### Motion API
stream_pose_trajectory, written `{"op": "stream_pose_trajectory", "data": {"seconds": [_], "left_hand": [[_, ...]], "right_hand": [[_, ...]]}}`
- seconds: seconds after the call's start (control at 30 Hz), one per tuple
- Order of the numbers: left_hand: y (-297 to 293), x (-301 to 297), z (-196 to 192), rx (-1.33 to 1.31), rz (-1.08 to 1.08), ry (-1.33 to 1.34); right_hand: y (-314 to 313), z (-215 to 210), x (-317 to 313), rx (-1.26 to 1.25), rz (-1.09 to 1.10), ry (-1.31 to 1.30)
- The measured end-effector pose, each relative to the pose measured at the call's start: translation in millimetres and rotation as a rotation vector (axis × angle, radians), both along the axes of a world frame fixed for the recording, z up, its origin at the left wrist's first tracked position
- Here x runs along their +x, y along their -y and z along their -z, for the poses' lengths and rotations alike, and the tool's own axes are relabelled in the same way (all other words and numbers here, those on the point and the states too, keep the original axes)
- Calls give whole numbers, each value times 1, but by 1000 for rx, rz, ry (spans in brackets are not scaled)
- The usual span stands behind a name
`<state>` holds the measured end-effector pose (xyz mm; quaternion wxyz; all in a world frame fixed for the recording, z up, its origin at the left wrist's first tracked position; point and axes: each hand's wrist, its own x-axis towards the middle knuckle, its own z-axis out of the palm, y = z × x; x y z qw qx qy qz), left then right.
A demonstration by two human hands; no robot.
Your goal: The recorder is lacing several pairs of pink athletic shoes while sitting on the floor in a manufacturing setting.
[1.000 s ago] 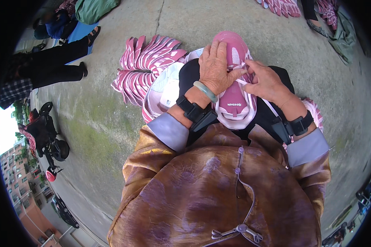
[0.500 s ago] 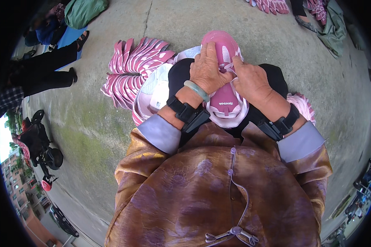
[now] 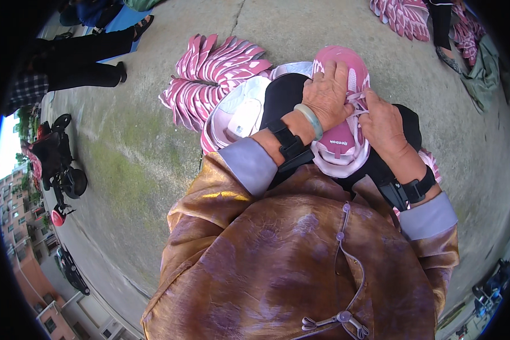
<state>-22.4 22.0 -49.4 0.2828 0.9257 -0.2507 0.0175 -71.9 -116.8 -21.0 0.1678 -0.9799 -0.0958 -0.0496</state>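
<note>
Pink shoe (image 3: 337,134) rests on lap (image 3: 283,96) above greenish concrete (image 3: 127,170), left fingers (image 3: 339,75) flattened, grip of right fingers (image 3: 372,102) unclear

a head-worn fisheye looks down at the hands (image 3: 327,96) from close above

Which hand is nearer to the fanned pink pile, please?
Left: the left hand, on the pink shoe, is right of the pile; the right hand, at the laces, is farther right.

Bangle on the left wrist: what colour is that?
The bangle is pale grey-green, showing best in the head view.
</note>
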Motion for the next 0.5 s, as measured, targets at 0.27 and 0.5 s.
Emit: {"op": "stream_pose_trajectory", "data": {"seconds": [0.27,0.5], "left_hand": [[-1,-1,4,34,89,244],[7,8,11,192,135,310]], "right_hand": [[8,10,2,31,-14,-10],[17,26,13,19,-72,-79]]}}
